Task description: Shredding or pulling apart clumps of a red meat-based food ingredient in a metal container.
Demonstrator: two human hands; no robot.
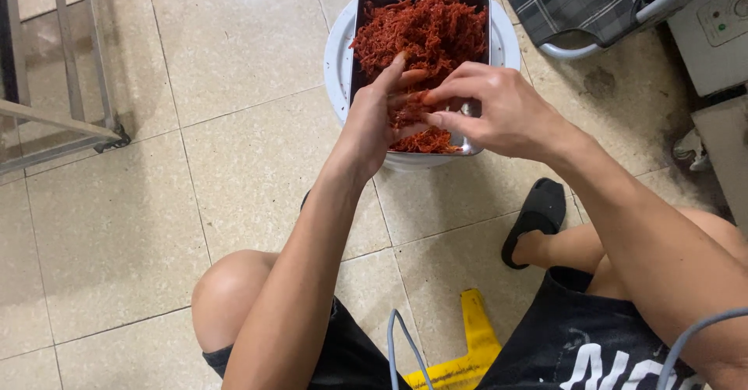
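Observation:
A rectangular metal tray point(366, 63) full of red shredded food point(428, 28) rests on top of a white round bucket point(339, 55) on the tiled floor. My left hand point(378, 117) is over the tray's near end, fingers spread, with a bit of the shreds between the fingers. My right hand point(499, 109) reaches in from the right, its fingertips pinching shreds right against the left hand's fingers. Both hands meet above the near part of the tray.
A metal rack's legs point(70, 117) stand at the far left. A plaid-covered seat with a white frame point(584, 8) and a white appliance point(717, 31) are at the upper right. My knee point(230, 289), a black slipper point(538, 215) and a yellow stool point(467, 355) lie below.

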